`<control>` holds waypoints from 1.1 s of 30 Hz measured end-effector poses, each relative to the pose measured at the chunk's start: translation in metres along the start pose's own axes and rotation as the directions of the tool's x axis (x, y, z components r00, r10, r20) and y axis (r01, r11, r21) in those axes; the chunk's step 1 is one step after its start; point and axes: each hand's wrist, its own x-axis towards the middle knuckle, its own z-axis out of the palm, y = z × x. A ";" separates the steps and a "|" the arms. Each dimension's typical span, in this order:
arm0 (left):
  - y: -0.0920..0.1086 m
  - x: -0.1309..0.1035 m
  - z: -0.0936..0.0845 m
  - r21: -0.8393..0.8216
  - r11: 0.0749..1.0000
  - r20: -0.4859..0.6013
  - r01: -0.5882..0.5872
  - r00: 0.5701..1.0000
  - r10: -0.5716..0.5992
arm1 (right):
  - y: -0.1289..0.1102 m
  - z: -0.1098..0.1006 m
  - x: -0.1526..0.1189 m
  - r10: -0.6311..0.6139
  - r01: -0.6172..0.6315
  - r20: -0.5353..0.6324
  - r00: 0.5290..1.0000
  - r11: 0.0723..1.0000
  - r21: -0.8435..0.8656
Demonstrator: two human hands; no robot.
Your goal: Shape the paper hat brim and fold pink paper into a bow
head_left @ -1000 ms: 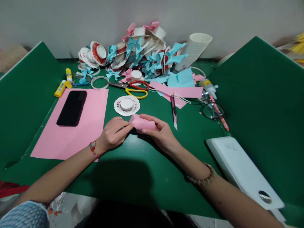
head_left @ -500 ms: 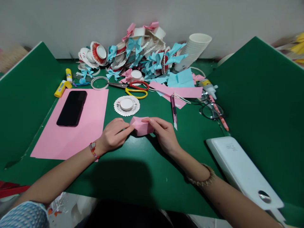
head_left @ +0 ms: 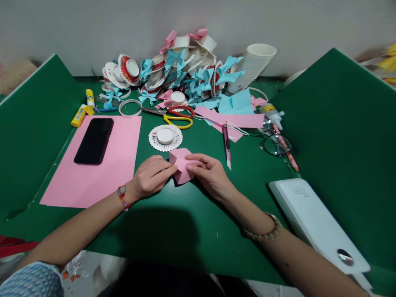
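A small piece of folded pink paper (head_left: 182, 159) is held between my two hands, its creased flaps partly spread. My left hand (head_left: 154, 175) pinches its left side between thumb and fingers. On the right side, my right hand (head_left: 213, 175) grips the paper with thumb and forefinger. Just beyond it lies a white disc with a fringed edge and a round raised middle (head_left: 165, 136). Scissors with one red and one yellow handle (head_left: 177, 116) rest farther back. A box cutter (head_left: 227, 144) lies to the right of the paper.
Pink sheets (head_left: 120, 177) lie at left under a black phone (head_left: 94, 141), near glue sticks (head_left: 79, 116). Behind are piled fringed ornaments with blue bows (head_left: 175, 60) and stacked paper cups (head_left: 255, 62). Eyeglasses (head_left: 276, 143) and a white power bank (head_left: 318, 222) sit at right. Green panels (head_left: 340, 123) flank the table.
The folded pink paper has opened out and shows more of its creased flaps. My right thumb has come down onto its near side. Other things stay in place.
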 end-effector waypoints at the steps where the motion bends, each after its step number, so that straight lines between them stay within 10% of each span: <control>1: 0.000 0.000 0.000 -0.008 1.000 0.003 0.002 1.000 -0.002 | -0.001 0.000 0.000 0.022 -0.022 0.012 1.000 1.000 0.016; 13: 0.003 0.004 -0.001 -0.013 1.000 0.004 -0.012 1.000 0.012 | 0.006 -0.003 0.000 -0.155 0.189 0.150 0.976 0.952 -0.241; 20: 0.004 0.002 0.001 0.008 1.000 0.015 0.006 1.000 -0.006 | 0.007 -0.003 0.000 -0.555 0.517 0.128 0.822 0.633 -0.576; 33: 0.012 0.002 0.002 0.023 0.998 0.008 0.051 0.999 -0.051 | 0.005 0.003 -0.014 -0.699 0.668 0.336 0.631 0.270 -0.694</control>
